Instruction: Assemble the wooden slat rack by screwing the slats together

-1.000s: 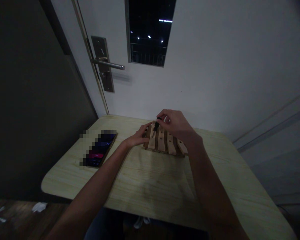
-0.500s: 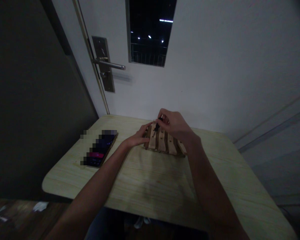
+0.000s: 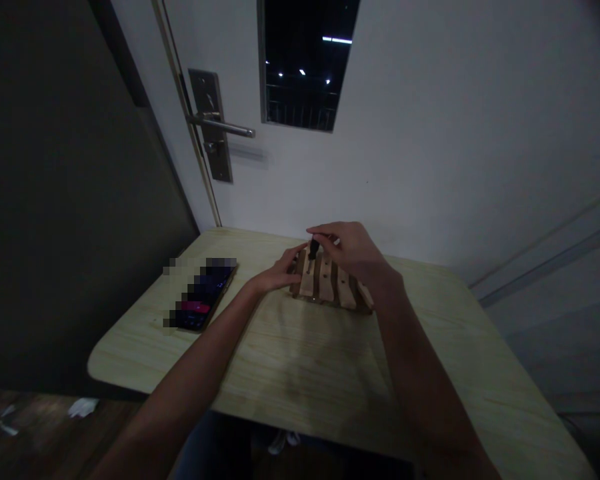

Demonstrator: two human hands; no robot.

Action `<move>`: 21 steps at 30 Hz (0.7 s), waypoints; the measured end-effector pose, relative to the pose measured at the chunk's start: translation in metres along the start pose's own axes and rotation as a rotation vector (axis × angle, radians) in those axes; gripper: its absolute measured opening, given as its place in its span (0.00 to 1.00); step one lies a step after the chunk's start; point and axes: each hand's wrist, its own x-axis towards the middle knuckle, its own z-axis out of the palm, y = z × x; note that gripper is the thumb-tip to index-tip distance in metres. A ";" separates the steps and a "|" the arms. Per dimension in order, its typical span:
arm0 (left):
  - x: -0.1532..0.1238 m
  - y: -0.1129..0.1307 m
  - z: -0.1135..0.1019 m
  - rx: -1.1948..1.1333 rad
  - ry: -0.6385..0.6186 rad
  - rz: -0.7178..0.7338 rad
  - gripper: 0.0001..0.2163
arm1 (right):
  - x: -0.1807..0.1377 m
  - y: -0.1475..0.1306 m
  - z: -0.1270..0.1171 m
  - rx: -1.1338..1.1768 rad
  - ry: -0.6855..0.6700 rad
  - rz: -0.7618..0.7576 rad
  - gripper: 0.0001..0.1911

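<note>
Near the back of the table lies a small wooden slatted rack (image 3: pixel 327 285), with light wavy slats that have small dark holes and gaps between them. My left hand (image 3: pixel 279 272) grips its left end, thumb at the near side and fingers at the far side. In my right hand (image 3: pixel 347 243), thumb and fingers pinch the black handle of a small screwdriver (image 3: pixel 313 249). Its thin shaft points down at the leftmost slat, close to a hole; I cannot tell whether the tip sits in a screw. My right hand and wrist cover the rack's far right part.
A phone (image 3: pixel 205 297) with a lit screen lies left on the pale wood-grain table (image 3: pixel 280 360). Behind the table stands a white door with a metal handle (image 3: pixel 225 127) and a dark window (image 3: pixel 307 63). Crumpled white paper (image 3: pixel 83 407) is on the floor at left.
The screwdriver now stands more upright over the leftmost slat, and my right fingers have shifted on its handle, with the index finger extended. My left hand keeps its place on the rack.
</note>
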 end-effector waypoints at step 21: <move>0.000 -0.001 -0.001 -0.009 -0.011 -0.023 0.43 | -0.001 0.000 0.002 0.020 0.067 0.081 0.10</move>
